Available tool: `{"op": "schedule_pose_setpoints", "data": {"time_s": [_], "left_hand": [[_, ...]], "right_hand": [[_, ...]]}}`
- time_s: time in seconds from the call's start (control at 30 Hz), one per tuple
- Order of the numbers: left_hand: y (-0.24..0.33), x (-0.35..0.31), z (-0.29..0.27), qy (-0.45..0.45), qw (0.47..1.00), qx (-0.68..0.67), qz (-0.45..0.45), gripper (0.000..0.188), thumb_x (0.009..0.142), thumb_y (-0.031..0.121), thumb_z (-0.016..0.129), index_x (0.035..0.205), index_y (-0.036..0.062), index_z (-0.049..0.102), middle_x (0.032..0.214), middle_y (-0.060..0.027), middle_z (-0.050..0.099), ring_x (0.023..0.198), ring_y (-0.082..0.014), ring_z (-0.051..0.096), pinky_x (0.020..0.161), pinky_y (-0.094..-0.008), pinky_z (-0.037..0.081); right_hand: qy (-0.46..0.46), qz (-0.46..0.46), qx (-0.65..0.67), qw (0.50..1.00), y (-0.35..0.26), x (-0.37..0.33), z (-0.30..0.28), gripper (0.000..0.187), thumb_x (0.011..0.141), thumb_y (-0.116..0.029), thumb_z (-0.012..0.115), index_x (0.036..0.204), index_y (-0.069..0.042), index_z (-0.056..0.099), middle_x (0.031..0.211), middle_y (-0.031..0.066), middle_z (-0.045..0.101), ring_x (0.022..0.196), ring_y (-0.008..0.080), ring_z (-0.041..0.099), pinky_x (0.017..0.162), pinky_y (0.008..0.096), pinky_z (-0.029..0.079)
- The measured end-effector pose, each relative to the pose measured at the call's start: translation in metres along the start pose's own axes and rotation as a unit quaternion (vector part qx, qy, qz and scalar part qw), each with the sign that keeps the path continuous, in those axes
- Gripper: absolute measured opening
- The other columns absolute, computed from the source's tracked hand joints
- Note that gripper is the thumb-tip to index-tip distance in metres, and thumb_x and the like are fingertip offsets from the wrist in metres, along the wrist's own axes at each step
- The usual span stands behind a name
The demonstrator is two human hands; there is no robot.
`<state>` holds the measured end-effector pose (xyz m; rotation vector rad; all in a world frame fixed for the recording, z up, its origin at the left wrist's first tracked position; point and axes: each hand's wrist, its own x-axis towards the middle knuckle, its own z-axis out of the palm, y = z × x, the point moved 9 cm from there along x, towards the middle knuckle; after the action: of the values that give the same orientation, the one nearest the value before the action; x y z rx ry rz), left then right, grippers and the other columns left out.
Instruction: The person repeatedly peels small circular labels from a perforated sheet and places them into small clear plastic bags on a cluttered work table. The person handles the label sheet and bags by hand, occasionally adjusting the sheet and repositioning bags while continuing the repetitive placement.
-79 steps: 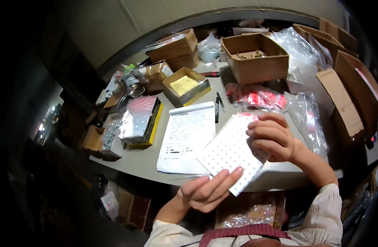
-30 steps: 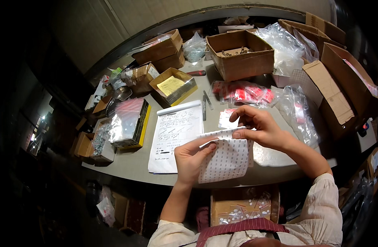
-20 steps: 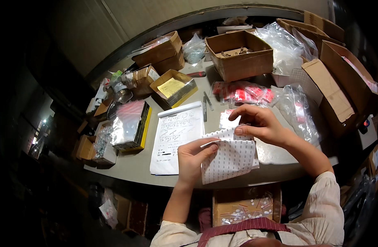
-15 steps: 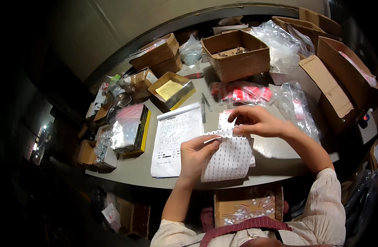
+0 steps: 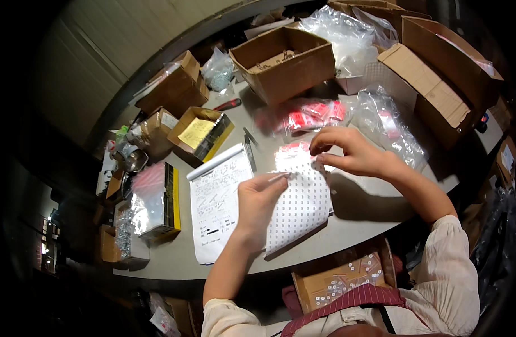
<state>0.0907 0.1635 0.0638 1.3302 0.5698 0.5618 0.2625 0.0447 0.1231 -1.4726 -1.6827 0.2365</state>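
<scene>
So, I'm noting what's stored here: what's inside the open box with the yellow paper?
The yellow paper lies in the box; anything beneath it is covered from view.

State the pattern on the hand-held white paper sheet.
The white sheet bears rows of small dark marks, best seen in the head view.

printed paper sheet (image 5: 300,205) | white, even rows of small dark marks | curved, slanting, printed face up | over the tabletop (image 5: 180,247), near its front edge

On the surface (image 5: 381,222) before you, a notepad (image 5: 218,208) lies left of the sheet (image 5: 300,199); packets (image 5: 314,116) lie behind the sheet, a carton (image 5: 294,76) holding parts (image 5: 279,59) behind them.
</scene>
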Motion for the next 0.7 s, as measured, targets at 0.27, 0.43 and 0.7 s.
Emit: {"op": "schedule_pose_setpoints", "data": {"time_s": [0.27, 0.43, 0.7], "left_hand": [[0.028, -0.005, -0.029, -0.196, 0.977, -0.026, -0.083, 0.022, 0.081, 0.001, 0.079, 0.101, -0.0081, 0.076, 0.086, -0.0093, 0.075, 0.073, -0.013, 0.068, 0.07, -0.023, 0.053], [-0.003, -0.029, 0.02, -0.171, 0.973, 0.024, -0.156, 0.026, 0.089, 0.008, 0.077, 0.11, -0.007, 0.075, 0.099, -0.0108, 0.076, 0.089, -0.0145, 0.071, 0.083, -0.0253, 0.055], [-0.076, -0.045, 0.05, -0.249, 0.959, 0.006, -0.137, 0.025, 0.098, 0.011, 0.072, 0.115, -0.0083, 0.072, 0.102, -0.0105, 0.075, 0.091, -0.0126, 0.068, 0.083, -0.0269, 0.055]], "right_hand": [[-0.071, -0.015, -0.146, 0.987, 0.051, 0.001, 0.042, 0.038, 0.102, -0.02, 0.061, 0.134, 0.0, 0.06, 0.144, 0.0206, 0.056, 0.131, 0.0382, 0.056, 0.108, 0.0449, 0.047], [-0.186, 0.011, -0.328, 0.926, 0.064, -0.035, 0.093, 0.093, 0.105, -0.065, 0.036, 0.159, 0.009, 0.024, 0.169, 0.0276, 0.02, 0.159, 0.0396, 0.018, 0.129, 0.0531, 0.013], [-0.168, 0.034, -0.334, 0.927, 0.034, -0.097, 0.064, 0.092, 0.105, -0.066, 0.036, 0.164, 0.003, 0.017, 0.171, 0.0255, 0.016, 0.16, 0.0398, 0.011, 0.13, 0.0526, 0.006]]}}
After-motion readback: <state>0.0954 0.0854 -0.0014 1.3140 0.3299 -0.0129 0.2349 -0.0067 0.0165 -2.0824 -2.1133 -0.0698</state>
